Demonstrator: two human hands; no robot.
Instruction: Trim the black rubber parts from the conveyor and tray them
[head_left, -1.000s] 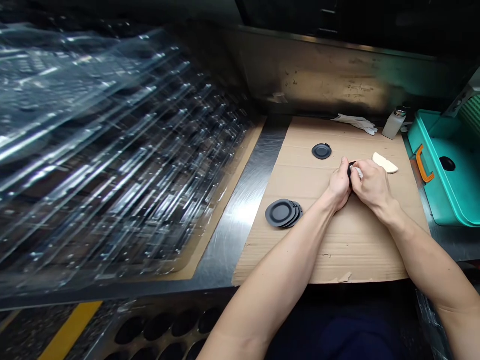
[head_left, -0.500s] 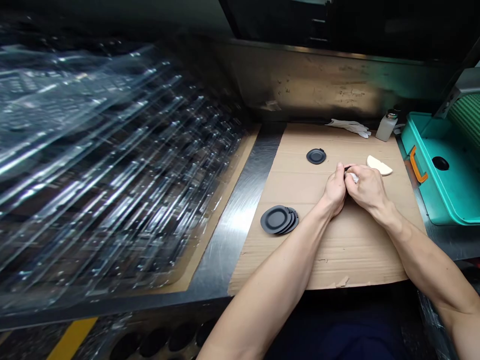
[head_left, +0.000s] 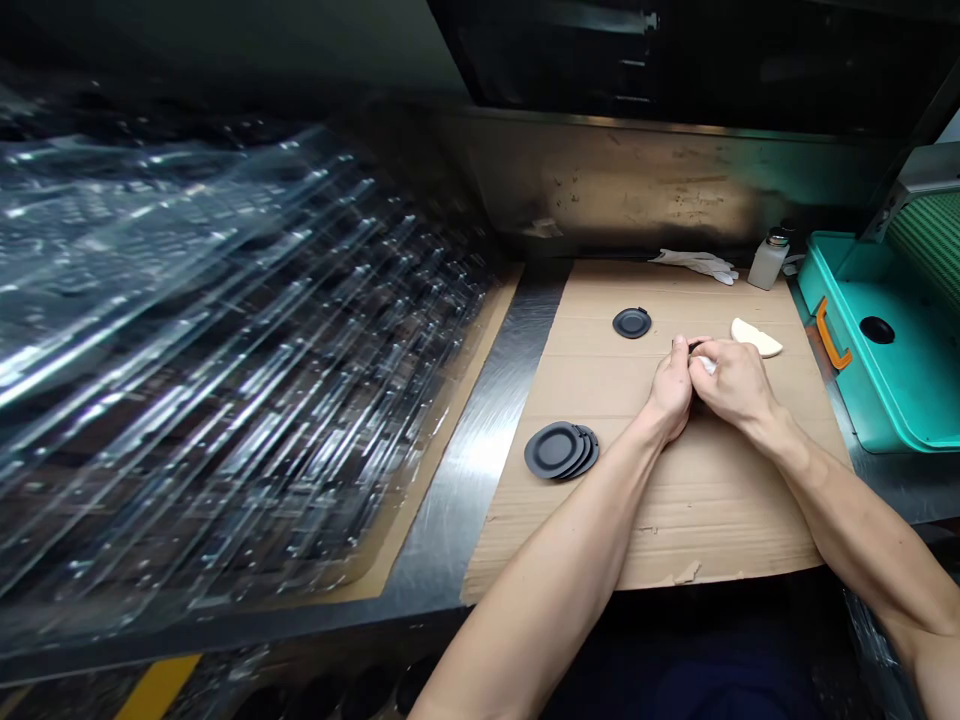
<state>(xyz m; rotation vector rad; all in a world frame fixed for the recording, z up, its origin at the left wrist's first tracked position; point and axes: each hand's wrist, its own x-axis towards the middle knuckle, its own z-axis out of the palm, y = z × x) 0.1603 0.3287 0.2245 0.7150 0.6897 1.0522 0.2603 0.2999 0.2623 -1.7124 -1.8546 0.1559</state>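
Over the cardboard sheet (head_left: 757, 510) my two hands meet. My left hand (head_left: 671, 390) is closed around a small black part (head_left: 694, 346), mostly hidden by the fingers. With bent fingers, my right hand (head_left: 739, 382) pinches a bit of white cloth or tissue (head_left: 706, 364) against that part. A single black oval lid-like piece (head_left: 631, 322) lies beyond the left hand. Nearer my left forearm rests an overlapping stack of similar black oval pieces (head_left: 553, 450). A cream half-round pad (head_left: 756, 338) lies just past my right hand.
Clear plastic trays (head_left: 247, 400) are piled at left on the metal bench (head_left: 450, 500). A teal bin (head_left: 874, 400) with an orange handle stands at right, a black round piece (head_left: 877, 330) inside. White gloves (head_left: 697, 265) and a small bottle (head_left: 769, 260) sit at the back.
The view has tilted up slightly, so the bench sits lower in the picture. Both hands stay together on the black part with little visible movement.
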